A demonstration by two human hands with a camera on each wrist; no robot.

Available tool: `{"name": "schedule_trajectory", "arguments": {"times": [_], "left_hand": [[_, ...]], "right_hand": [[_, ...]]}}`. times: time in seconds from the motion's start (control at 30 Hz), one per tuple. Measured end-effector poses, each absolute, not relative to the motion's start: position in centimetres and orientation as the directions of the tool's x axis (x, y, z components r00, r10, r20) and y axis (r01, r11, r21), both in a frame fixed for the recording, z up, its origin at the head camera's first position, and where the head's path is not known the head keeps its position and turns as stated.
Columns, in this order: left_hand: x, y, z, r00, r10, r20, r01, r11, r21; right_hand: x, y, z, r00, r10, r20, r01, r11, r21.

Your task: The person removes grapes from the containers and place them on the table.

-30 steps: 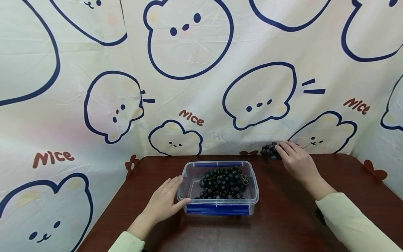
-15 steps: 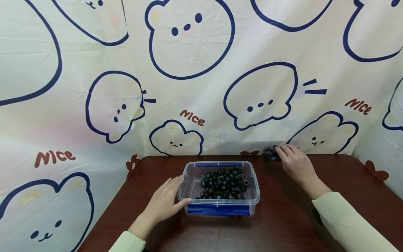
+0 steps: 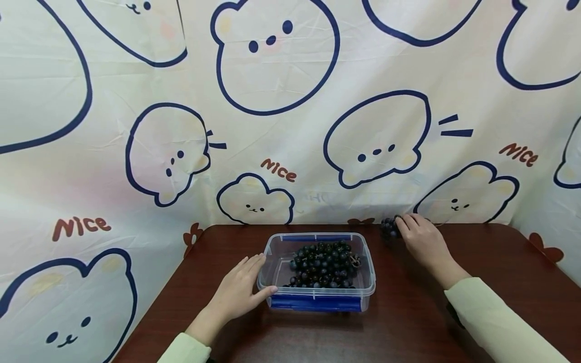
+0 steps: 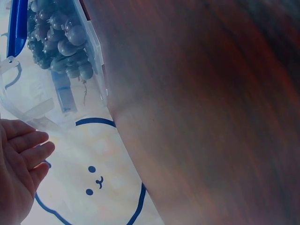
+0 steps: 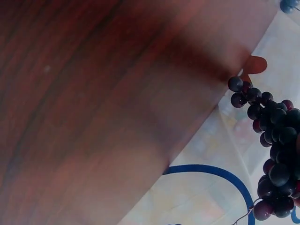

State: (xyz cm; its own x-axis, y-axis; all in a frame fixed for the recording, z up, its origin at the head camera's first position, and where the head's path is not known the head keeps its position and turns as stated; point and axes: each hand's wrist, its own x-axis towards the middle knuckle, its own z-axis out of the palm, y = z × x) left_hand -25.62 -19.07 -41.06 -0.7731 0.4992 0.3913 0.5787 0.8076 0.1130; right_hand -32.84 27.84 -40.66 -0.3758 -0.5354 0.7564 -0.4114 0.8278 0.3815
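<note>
A bunch of dark grapes [image 3: 389, 228] hangs from my right hand [image 3: 423, 244], which grips it at the table's far edge, right of the container. In the right wrist view this bunch [image 5: 279, 140] fills the right side, and my fingers are nearly all out of frame. A clear plastic container [image 3: 313, 291] with blue latches stands on the table, holding more dark grapes [image 3: 323, 264]. My left hand [image 3: 238, 292] rests at its left side, fingers extended and thumb near the front corner. The left wrist view has the left hand [image 4: 21, 164] beside the container wall.
The dark reddish-brown wooden table [image 3: 408, 322] carries the container near its middle. Behind it and along both sides hangs a pale cloth [image 3: 308, 141] printed with blue-outlined bear faces.
My right hand has come slightly down with the grape bunch, and its forearm has shifted a little left. The left hand and the container keep their places.
</note>
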Motion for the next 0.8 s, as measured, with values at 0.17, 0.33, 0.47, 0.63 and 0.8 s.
{"name": "schedule_trajectory", "arguments": {"times": [0.17, 0.33, 0.47, 0.63, 0.8], "left_hand": [[-25.7, -19.1, -41.1, -0.778, 0.498, 0.384, 0.575, 0.810, 0.115], [-25.6, -19.1, -41.0, -0.777, 0.501, 0.382, 0.577, 0.808, 0.115], [-25.6, -19.1, -41.1, -0.769, 0.505, 0.392, 0.584, 0.804, 0.110], [-25.6, -19.1, -41.0, -0.767, 0.507, 0.394, 0.588, 0.801, 0.114], [-25.6, -19.1, -41.0, -0.766, 0.507, 0.395, 0.588, 0.801, 0.113]], "right_hand": [[-33.0, 27.5, -41.2, -0.375, -0.555, 0.743, -0.415, 0.817, 0.400], [-33.0, 27.1, -41.6, -0.391, -0.569, 0.723, -0.408, 0.811, 0.418], [-32.7, 27.1, -42.0, -0.448, -0.570, 0.689, -0.398, 0.817, 0.417], [-32.5, 27.0, -42.3, -0.492, -0.566, 0.662, -0.390, 0.823, 0.413], [-32.2, 26.9, -42.5, -0.548, -0.547, 0.633, -0.383, 0.837, 0.391]]}}
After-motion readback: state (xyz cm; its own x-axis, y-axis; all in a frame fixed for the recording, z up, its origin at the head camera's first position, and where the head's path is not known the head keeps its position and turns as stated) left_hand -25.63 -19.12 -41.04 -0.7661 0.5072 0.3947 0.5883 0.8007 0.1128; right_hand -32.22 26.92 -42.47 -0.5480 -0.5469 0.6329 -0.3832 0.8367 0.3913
